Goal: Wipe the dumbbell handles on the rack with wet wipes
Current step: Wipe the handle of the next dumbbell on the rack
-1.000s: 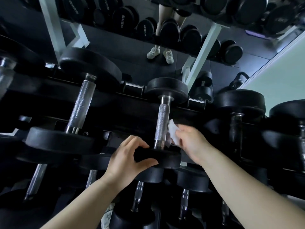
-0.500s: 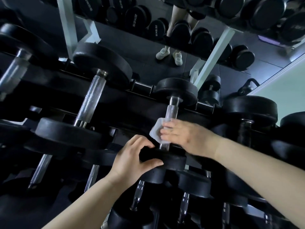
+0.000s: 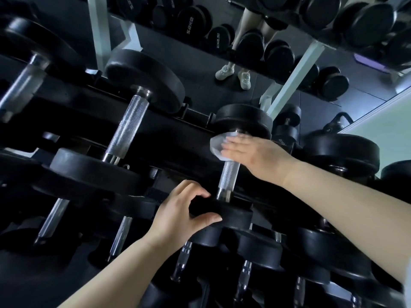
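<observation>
Nearest the camera, at about 7 o'clock in the view, the left hand [image 3: 178, 216] is curled around the near head [image 3: 224, 213] of a small dumbbell; the thumb is set under the rim and the fingers are bent over its top, so the weight is clamped rather than pinched.

Rising from that head toward 12 o'clock, the knurled handle [image 3: 228, 174] is seen bare in its lower part. Its upper part is covered by a wet wipe [image 3: 216, 146], which is pressed onto the bar by the right hand [image 3: 253, 153], reaching in from 4 o'clock. The right fingers are held straight and close together, flat on the wipe; whether the thumb is wrapped behind the bar cannot be told. The far head [image 3: 242, 121] lies just beyond the fingertips.

To 10 o'clock, a larger dumbbell handle [image 3: 127, 127] sits untouched on the rack [image 3: 182, 143].

Judged from this, the wipe could bunch or slip off if only flat pressure is applied, leaving the underside uncleaned. If the left grip is loosened, the dumbbell could roll in its cradle.
</observation>
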Demonstrator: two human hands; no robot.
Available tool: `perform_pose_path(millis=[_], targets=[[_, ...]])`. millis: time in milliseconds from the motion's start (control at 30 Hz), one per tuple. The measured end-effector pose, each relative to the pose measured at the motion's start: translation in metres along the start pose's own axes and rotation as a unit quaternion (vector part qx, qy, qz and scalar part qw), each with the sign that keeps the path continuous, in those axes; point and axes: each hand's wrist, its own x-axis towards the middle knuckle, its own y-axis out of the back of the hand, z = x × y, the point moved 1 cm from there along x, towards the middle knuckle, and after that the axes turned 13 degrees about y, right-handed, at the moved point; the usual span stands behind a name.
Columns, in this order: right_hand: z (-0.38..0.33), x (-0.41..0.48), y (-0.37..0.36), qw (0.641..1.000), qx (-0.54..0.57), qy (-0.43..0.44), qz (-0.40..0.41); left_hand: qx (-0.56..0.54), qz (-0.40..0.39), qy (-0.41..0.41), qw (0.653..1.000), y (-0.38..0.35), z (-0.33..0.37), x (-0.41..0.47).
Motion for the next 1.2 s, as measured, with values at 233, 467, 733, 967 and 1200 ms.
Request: perform_pose_path(millis=[233,467,733,967,1200], targets=[[-0.028,-0.015,-0.010,0.995,0.061,0.085,0.005,0.000,0.001,-0.004,1.000,-0.001,-0.001,0.001],[-0.044,-0.032,-0.019,0.995,0.056,0.039,0.068,0.007,-0.005,0.003,1.000,0.000,0.002,0.002],[-0.047,-0.029,-0.025,0.988,0.059,-0.050,0.133,0.006,-0.015,0.004,1.000,0.000,0.002,0.002],[-0.038,-0.030,-0.021,0.977,0.033,-0.132,0.165,0.021,-0.023,0.001,1.000,0.003,0.006,0.000],[-0.060,-0.031,0.008,0.765,0.444,-0.400,0.242,0.009,-0.038,0.011,0.999,0.006,0.007,0.003]])
